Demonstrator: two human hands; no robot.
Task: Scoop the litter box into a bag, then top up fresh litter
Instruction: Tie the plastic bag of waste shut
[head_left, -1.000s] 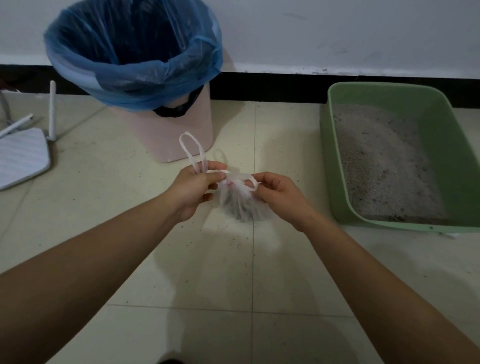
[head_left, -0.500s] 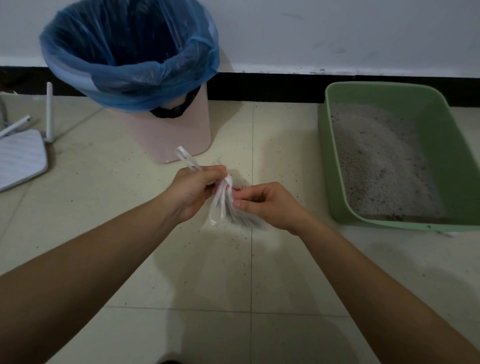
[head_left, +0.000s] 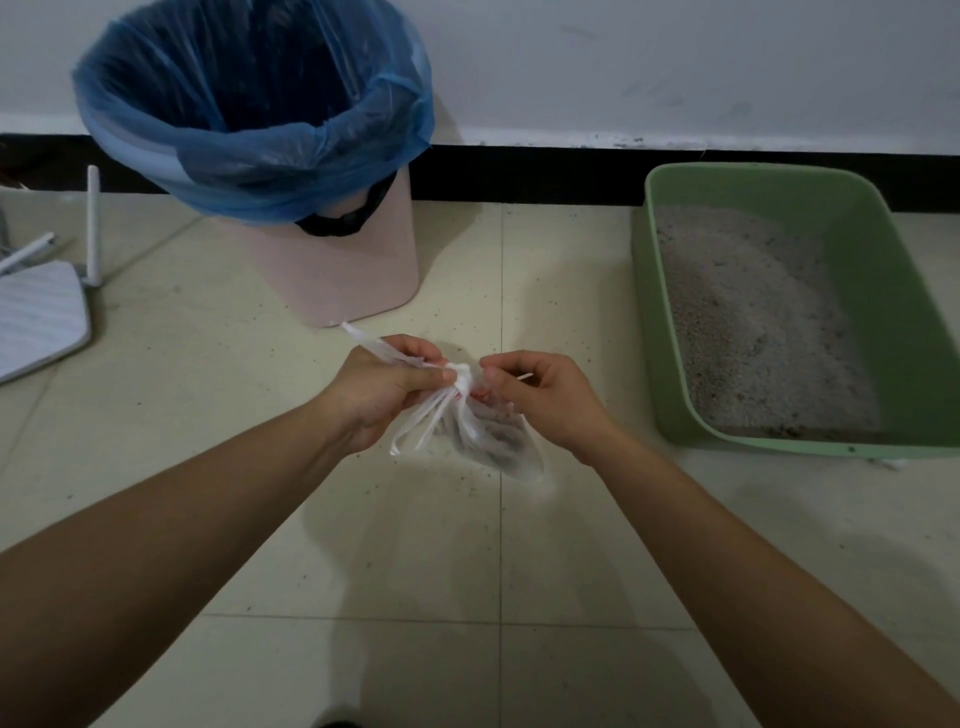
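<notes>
A small clear plastic bag, knotted at its gathered neck and dark with scooped clumps, is held above the tiled floor. The left hand is closed on one thin white handle strip; the right hand is pinched on the other beside the knot. A green plastic litter box, filled with grey grainy litter, is seen to the right. A pink bin, lined with crinkled blue film, is set behind, by the wall.
</notes>
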